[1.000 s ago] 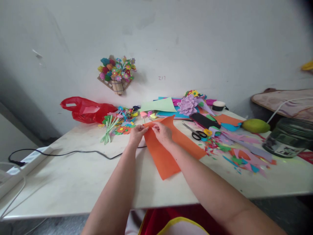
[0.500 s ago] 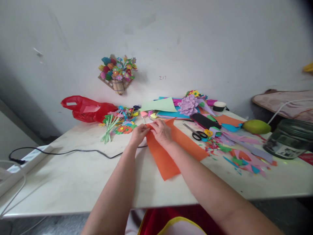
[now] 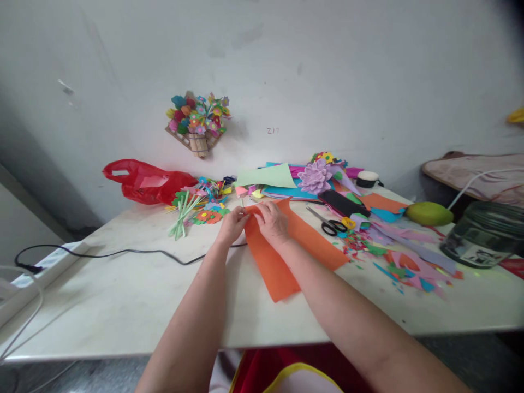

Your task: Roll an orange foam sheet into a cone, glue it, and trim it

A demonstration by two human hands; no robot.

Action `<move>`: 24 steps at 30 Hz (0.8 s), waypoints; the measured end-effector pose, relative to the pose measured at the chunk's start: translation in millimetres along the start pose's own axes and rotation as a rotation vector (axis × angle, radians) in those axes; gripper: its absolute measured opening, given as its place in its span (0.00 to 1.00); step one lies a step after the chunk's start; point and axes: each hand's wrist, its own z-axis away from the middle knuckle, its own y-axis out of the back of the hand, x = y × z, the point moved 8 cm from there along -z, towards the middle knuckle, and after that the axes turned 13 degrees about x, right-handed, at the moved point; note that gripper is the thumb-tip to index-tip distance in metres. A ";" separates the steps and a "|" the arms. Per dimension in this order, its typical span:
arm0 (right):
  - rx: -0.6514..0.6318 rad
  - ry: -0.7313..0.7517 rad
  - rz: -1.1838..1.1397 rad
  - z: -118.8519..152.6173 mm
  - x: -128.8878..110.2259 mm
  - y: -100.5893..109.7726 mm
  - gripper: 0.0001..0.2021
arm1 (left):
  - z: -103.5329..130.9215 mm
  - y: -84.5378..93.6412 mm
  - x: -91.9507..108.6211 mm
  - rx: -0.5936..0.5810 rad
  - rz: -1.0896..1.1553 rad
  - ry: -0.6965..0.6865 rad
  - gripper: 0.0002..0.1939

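An orange craft sheet [image 3: 276, 273] lies at a slant on the table under my hands. My left hand [image 3: 232, 225] is closed in a pinch at the sheet's far left corner. My right hand [image 3: 273, 222] bends its fingers over the same corner, thumb and fingertips against the orange material. A thin pale stick [image 3: 242, 202] pokes up just beyond my left fingertips; its lower end is hidden. The fingertips of both hands nearly meet, and what lies between them is too small to make out. Black-handled scissors [image 3: 331, 224] rest to the right of the sheet, blades pointing away to the left.
Paper flowers [image 3: 208, 216] and pale green stems [image 3: 183, 218] lie left of my hands, near a red plastic bag [image 3: 149, 185]. Coloured scraps [image 3: 413, 267], a black phone [image 3: 343, 203], a green fruit [image 3: 429, 213] and a glass jar [image 3: 483, 234] occupy the right. A black cable [image 3: 164, 251] crosses the left side.
Both hands stay at the sheet's corner, with only slight finger movement. My right hand's fingers have shifted a little over the orange sheet.
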 end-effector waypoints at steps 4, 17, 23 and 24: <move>-0.041 -0.207 -0.079 5.6 11.9 -9.6 0.13 | 1.4 -1.0 -0.9 0.003 0.067 0.046 0.08; -0.017 -0.570 -0.206 11.8 44.0 -11.0 0.11 | -6.4 27.3 1.4 0.330 0.216 0.089 0.10; -0.050 -0.511 -0.082 9.7 42.3 -4.5 0.10 | -5.9 38.1 -1.5 0.456 0.340 0.150 0.10; -0.064 -0.477 -0.067 9.4 37.8 -5.0 0.10 | -4.2 39.2 -3.3 0.493 0.384 0.180 0.11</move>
